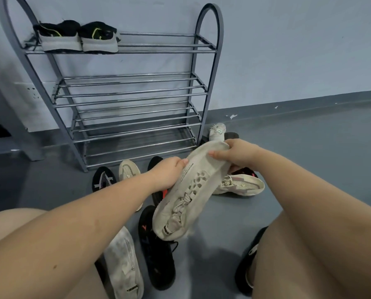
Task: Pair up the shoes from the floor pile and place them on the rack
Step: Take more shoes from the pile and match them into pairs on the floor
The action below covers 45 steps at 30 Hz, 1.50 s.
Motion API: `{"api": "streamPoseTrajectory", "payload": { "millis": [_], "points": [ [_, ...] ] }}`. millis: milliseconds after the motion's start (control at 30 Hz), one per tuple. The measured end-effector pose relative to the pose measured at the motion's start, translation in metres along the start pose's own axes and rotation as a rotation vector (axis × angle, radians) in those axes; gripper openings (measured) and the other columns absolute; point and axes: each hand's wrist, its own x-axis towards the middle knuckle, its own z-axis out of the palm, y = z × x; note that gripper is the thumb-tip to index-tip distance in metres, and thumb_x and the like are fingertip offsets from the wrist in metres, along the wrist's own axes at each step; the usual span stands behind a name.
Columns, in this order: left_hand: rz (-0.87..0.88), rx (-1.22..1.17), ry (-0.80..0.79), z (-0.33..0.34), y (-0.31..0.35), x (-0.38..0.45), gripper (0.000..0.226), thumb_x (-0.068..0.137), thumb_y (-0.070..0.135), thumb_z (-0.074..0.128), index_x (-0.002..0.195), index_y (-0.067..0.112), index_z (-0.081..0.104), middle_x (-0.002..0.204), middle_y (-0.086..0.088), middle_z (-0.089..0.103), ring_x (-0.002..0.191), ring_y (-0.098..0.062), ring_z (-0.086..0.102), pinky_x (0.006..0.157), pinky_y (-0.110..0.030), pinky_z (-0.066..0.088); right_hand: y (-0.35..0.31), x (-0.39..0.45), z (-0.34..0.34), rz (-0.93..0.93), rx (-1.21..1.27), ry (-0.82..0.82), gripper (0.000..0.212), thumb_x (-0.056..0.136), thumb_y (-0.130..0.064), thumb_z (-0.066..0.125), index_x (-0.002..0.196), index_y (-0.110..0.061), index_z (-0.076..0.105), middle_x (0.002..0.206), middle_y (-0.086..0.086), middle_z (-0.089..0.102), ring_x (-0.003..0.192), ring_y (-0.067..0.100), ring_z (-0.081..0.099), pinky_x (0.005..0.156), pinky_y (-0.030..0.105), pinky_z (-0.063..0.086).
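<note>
A: While the cream lace-up sneaker is held off the floor, which hand does what?

B: The left hand grips its side at about 9 o'clock of the shoe, fingers curled round the edge; the right hand pinches the toe end at 1 o'clock, thumb on top. Two grips probably let the shoe be turned for comparison with its likely mate, the pale sneaker lying at 7 o'clock by the thigh.

A: And the metal shoe rack?

B: It stands at 11 o'clock against the wall. Its top tier carries one pair of black sneakers with grey soles, set side by side at the left end, which leaves room beside them (no shoes show on the lower tiers).

A: The remainder?

B: On the floor: a black sneaker with red marks at 6 o'clock, a beige mesh sneaker at 3 o'clock, touching the pile, and others near the rack's foot.
</note>
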Motion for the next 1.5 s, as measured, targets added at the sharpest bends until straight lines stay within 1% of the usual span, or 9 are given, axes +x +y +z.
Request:
{"api": "streamPoseTrajectory", "payload": {
  "millis": [167, 333, 567, 833, 933, 1067, 1233, 1400, 1500],
  "points": [
    [-0.124, -0.195, 0.130, -0.011, -0.014, 0.000, 0.045, 0.102, 0.038, 0.028, 0.103, 0.007, 0.060, 0.096, -0.010, 0.061, 0.080, -0.021, 0.056, 0.065, -0.027, 0.042, -0.006, 0.003, 0.022, 0.078, 0.332, -0.221, 0.045, 0.087, -0.034, 0.065, 0.124, -0.010, 0.053, 0.115, 0.009, 0.067, 0.098, 0.024, 0.068, 0.083, 0.039, 0.056],
    [-0.252, -0.500, 0.201, -0.021, -0.031, 0.008, 0.049, 0.098, 0.045, 0.034, 0.096, 0.006, 0.064, 0.101, -0.016, 0.067, 0.097, -0.035, 0.062, 0.093, -0.043, 0.049, -0.015, 0.011, 0.050, 0.089, 0.431, -0.328, 0.029, 0.089, -0.025, 0.064, 0.112, -0.009, 0.057, 0.108, 0.009, 0.066, 0.095, 0.025, 0.064, 0.090, 0.044, 0.052],
    [-0.358, -0.868, 0.245, -0.030, -0.032, 0.016, 0.032, 0.100, 0.034, 0.041, 0.099, 0.008, 0.060, 0.093, -0.008, 0.067, 0.085, -0.025, 0.064, 0.082, -0.041, 0.055, -0.023, 0.024, 0.062, 0.083, 0.436, -0.365, 0.022, 0.089, -0.022, 0.064, 0.108, -0.011, 0.060, 0.097, 0.005, 0.067, 0.085, 0.021, 0.064, 0.072, 0.038, 0.054],
    [-0.408, -0.843, 0.116, -0.019, -0.034, 0.017, 0.030, 0.099, 0.037, 0.042, 0.108, 0.013, 0.058, 0.085, -0.005, 0.067, 0.073, -0.021, 0.064, 0.073, -0.038, 0.056, -0.020, 0.047, 0.064, 0.059, 0.380, -0.256, 0.012, 0.092, -0.026, 0.061, 0.094, -0.014, 0.064, 0.088, 0.004, 0.068, 0.076, 0.019, 0.065, 0.070, 0.039, 0.058],
    [-0.401, -0.777, -0.054, -0.012, -0.037, 0.017, 0.029, 0.099, 0.036, 0.041, 0.116, 0.016, 0.054, 0.103, -0.008, 0.067, 0.091, -0.026, 0.065, 0.078, -0.042, 0.055, -0.016, 0.055, 0.069, 0.100, 0.313, -0.209, 0.021, 0.092, -0.029, 0.061, 0.101, -0.010, 0.064, 0.086, 0.004, 0.068, 0.072, 0.019, 0.065, 0.061, 0.034, 0.059],
    [-0.326, -0.742, -0.001, -0.018, -0.045, 0.039, 0.025, 0.099, 0.029, 0.042, 0.119, 0.021, 0.055, 0.108, -0.006, 0.067, 0.100, -0.027, 0.064, 0.085, -0.044, 0.054, -0.013, 0.077, 0.083, 0.153, 0.467, -0.101, 0.033, 0.092, -0.032, 0.060, 0.111, -0.005, 0.061, 0.092, 0.007, 0.067, 0.077, 0.021, 0.063, 0.060, 0.031, 0.053],
    [-0.401, -0.830, 0.042, 0.002, -0.080, 0.063, 0.021, 0.101, 0.024, 0.040, 0.113, 0.021, 0.057, 0.090, 0.000, 0.065, 0.075, -0.015, 0.060, 0.059, -0.025, 0.052, 0.013, 0.102, 0.114, 0.294, 0.715, -0.142, 0.019, 0.093, -0.029, 0.058, 0.094, -0.011, 0.064, 0.089, 0.006, 0.068, 0.077, 0.022, 0.064, 0.060, 0.032, 0.052],
    [-0.507, -0.833, 0.009, 0.037, -0.102, 0.088, 0.032, 0.099, 0.027, 0.041, 0.126, 0.020, 0.056, 0.116, -0.006, 0.065, 0.107, -0.026, 0.061, 0.097, -0.045, 0.048, 0.043, 0.136, 0.128, 0.340, 0.643, -0.141, 0.020, 0.094, -0.027, 0.058, 0.104, -0.010, 0.064, 0.089, 0.007, 0.068, 0.079, 0.022, 0.064, 0.066, 0.033, 0.053],
    [-0.546, -0.843, -0.018, 0.051, -0.110, 0.110, 0.034, 0.099, 0.025, 0.040, 0.130, 0.021, 0.053, 0.121, -0.004, 0.063, 0.103, -0.020, 0.060, 0.078, -0.035, 0.051, 0.056, 0.158, 0.131, 0.366, 0.602, -0.126, 0.020, 0.094, -0.028, 0.057, 0.107, -0.013, 0.063, 0.090, 0.005, 0.069, 0.079, 0.021, 0.064, 0.067, 0.031, 0.053]
  ]
}}
